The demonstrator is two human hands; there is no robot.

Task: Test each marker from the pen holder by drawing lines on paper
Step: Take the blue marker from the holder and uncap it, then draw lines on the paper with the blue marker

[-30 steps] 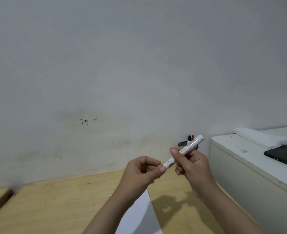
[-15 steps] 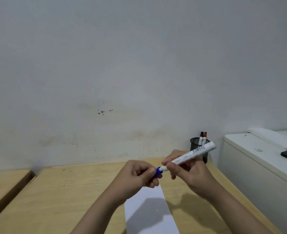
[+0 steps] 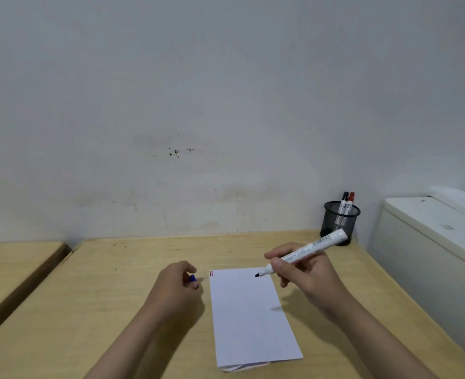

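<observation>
My right hand (image 3: 306, 272) grips a white marker (image 3: 312, 247), uncapped, its dark tip hovering just over the upper right part of the white paper (image 3: 249, 315). Left of the sheet, my left hand (image 3: 175, 285) rests on the wooden desk (image 3: 102, 310), fingers closed on the blue cap (image 3: 192, 279). Two short lines, red and dark, mark the paper's top left corner (image 3: 211, 273). A black mesh pen holder (image 3: 339, 221) stands at the back right by the wall, with a black-capped marker (image 3: 345, 202) and a red-capped marker (image 3: 350, 201) in it.
A white cabinet (image 3: 431, 242) borders the desk on the right, taller than the desktop. A second wooden surface (image 3: 12, 263) lies to the left across a dark gap. The wall runs along the desk's far edge.
The cap has come off the marker and stays in my left hand. My hands have moved apart and down, and the view has tilted down onto the paper.
</observation>
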